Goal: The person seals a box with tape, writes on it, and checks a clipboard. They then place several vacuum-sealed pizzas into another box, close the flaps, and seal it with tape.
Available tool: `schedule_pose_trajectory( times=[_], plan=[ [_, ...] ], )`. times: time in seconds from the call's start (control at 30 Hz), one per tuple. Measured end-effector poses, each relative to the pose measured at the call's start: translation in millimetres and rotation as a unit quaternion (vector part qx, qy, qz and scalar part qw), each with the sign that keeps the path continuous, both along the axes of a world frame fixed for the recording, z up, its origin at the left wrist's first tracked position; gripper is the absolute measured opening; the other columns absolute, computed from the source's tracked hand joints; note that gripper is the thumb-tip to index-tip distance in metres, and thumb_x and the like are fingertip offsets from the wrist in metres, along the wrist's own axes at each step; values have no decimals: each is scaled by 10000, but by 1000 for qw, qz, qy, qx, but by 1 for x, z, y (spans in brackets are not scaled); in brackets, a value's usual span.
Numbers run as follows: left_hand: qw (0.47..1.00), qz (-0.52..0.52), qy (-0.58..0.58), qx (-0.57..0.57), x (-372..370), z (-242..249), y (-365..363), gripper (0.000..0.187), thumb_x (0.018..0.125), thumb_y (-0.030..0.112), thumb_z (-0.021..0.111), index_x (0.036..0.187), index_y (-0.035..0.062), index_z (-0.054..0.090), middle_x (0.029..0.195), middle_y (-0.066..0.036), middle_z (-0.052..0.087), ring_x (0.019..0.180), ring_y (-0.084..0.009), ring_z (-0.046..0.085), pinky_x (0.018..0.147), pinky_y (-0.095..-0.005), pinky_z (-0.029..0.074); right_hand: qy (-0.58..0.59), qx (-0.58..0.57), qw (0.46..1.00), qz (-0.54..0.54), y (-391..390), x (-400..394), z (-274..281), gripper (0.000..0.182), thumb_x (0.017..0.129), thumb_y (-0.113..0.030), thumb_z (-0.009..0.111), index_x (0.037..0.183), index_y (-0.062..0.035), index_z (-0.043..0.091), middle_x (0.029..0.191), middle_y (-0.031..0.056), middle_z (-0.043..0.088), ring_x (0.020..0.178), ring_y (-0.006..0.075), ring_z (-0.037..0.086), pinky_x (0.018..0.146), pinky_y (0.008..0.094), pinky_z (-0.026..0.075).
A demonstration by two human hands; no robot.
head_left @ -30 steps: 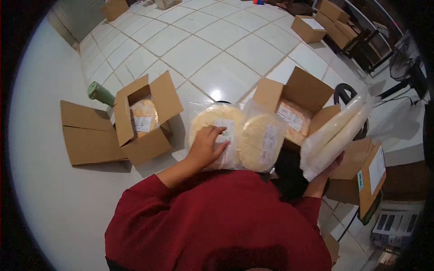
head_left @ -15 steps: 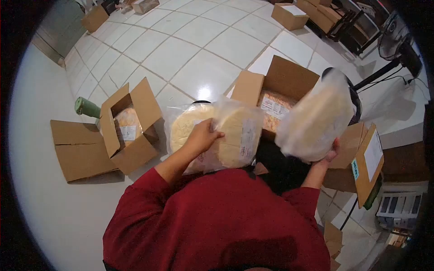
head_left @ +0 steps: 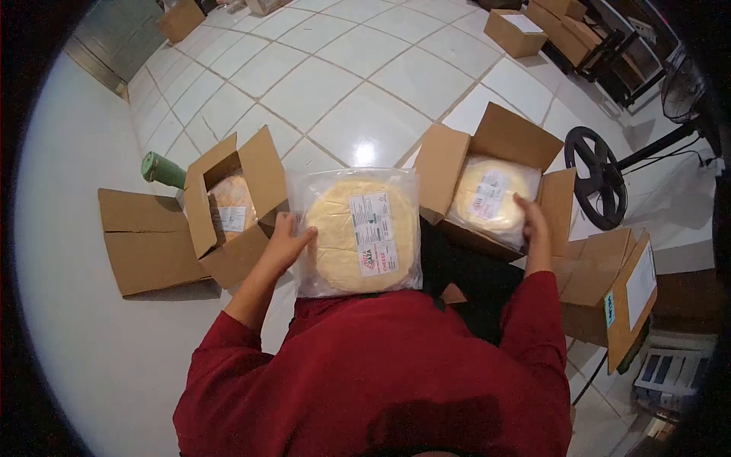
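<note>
A clear-bagged cheese pizza (head_left: 324, 251) with a white label lies across my lap, label facing up. My left hand (head_left: 288, 242) grips its left edge, thumb on top. To the right, a second bagged pizza (head_left: 495, 194) lies inside an open cardboard box (head_left: 445, 164). My right hand (head_left: 535, 227) holds that one by its right edge, with the thumb on top and the other fingers partly hidden. Left of my lap, another open box (head_left: 240, 263) contains a bagged, orange-topped pizza (head_left: 231, 199) with a white label.
A loose cardboard flap (head_left: 156, 263) and a green cylinder (head_left: 162, 169) are beside the left box. At right are a labelled box (head_left: 590, 286), a black wheel-shaped fan base (head_left: 598, 179) and a fan (head_left: 683, 91). More boxes (head_left: 515, 34) stand on the tiled floor behind.
My right hand has lowered its bagged pizza into the right box, covering the orange-topped one there. My left hand has shifted left to the lap pizza's edge; one label-up pizza now shows there instead of two.
</note>
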State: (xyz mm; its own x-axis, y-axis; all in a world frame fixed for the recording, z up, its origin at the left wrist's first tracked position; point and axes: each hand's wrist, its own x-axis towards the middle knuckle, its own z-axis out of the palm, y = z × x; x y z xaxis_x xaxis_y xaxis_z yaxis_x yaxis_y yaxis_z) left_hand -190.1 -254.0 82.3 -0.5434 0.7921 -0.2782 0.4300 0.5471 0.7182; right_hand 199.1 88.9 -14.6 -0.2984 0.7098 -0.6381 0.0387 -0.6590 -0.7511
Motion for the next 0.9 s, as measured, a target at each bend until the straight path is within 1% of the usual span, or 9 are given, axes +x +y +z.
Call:
schedule_pose_trajectory(
  times=[0.13, 0.23, 0.27, 0.33, 0.4, 0.73, 0.8, 0.83, 0.9],
  plan=[
    [993, 79, 66, 56, 10, -28, -2, 566, 699, 254, 622, 1108, -47, 373, 1254, -199, 202, 1132, -225, 280, 893, -333, 295, -471, 267, 836, 85, -18, -18, -19, 641, 736, -218, 578, 1210, 59, 248, 1119, 228, 433, 1033, 336, 427, 880, 385, 332],
    [975, 161, -99, 117, 12, -25, -4, 639, 692, 262, 635, 1159, -23, 306, 1214, -180, 298, 1100, -217, 338, 886, -333, 317, -625, 623, 462, 91, -56, -49, 11, 622, 747, -210, 560, 1228, 21, 241, 1094, 218, 455, 989, 318, 467, 860, 362, 351],
    [953, 141, -255, 77, 10, -19, -5, 659, 687, 255, 644, 1170, -15, 287, 1176, -165, 349, 1065, -213, 377, 875, -327, 331, -621, 625, 463, 92, -67, -64, 26, 622, 747, -210, 560, 1228, 21, 241, 1094, 218, 455, 989, 318, 467, 860, 362, 351],
    [906, 119, -405, 35, 10, -16, -7, 680, 682, 248, 653, 1181, -7, 269, 1139, -149, 401, 1030, -208, 415, 865, -322, 346, -299, 388, 862, 132, -95, -93, 44, 593, 750, -231, 559, 1224, -14, 276, 1074, 181, 480, 953, 289, 493, 818, 336, 383],
    [889, 115, -438, 60, 15, -17, -10, 647, 688, 221, 652, 1172, -7, 288, 1067, -122, 469, 970, -193, 464, 844, -293, 364, -129, 245, 932, 232, -131, -110, 32, 548, 751, -246, 561, 1195, -22, 331, 1064, 164, 489, 931, 262, 502, 785, 310, 399],
    [916, -7, -359, 179, 41, 20, 26, 626, 661, 115, 660, 1165, 0, 305, 1099, -121, 439, 1014, -186, 422, 859, -293, 344, 111, 126, 976, 141, -186, -110, 61, 580, 668, -63, 630, 1164, 8, 339, 1091, 139, 464, 1011, 230, 441, 856, 319, 356],
    [944, -150, -181, 233, 51, 33, 38, 594, 643, 97, 659, 1138, 18, 340, 1101, -115, 438, 1019, -188, 417, 866, -298, 335, 91, 223, 960, 142, -176, -88, 78, 445, 715, -114, 591, 1096, -3, 391, 1048, 102, 461, 998, 222, 435, 852, 305, 349],
    [902, -304, 8, 306, 48, 47, 44, 555, 609, 83, 660, 1087, 47, 380, 1069, -99, 471, 1007, -207, 446, 885, -332, 322, -125, 490, 834, 223, -163, -78, 89, 296, 752, -143, 533, 1008, -42, 424, 979, 86, 463, 998, 228, 435, 853, 325, 357],
    [779, -411, 147, 450, 51, 73, 71, 415, 590, 104, 660, 956, 135, 468, 1002, -69, 518, 964, -232, 487, 884, -439, 312, 117, 647, 751, 57, -146, -64, 88, 199, 743, -148, 523, 910, -75, 444, 928, 92, 446, 1001, 246, 434, 843, 370, 378]
  ],
)
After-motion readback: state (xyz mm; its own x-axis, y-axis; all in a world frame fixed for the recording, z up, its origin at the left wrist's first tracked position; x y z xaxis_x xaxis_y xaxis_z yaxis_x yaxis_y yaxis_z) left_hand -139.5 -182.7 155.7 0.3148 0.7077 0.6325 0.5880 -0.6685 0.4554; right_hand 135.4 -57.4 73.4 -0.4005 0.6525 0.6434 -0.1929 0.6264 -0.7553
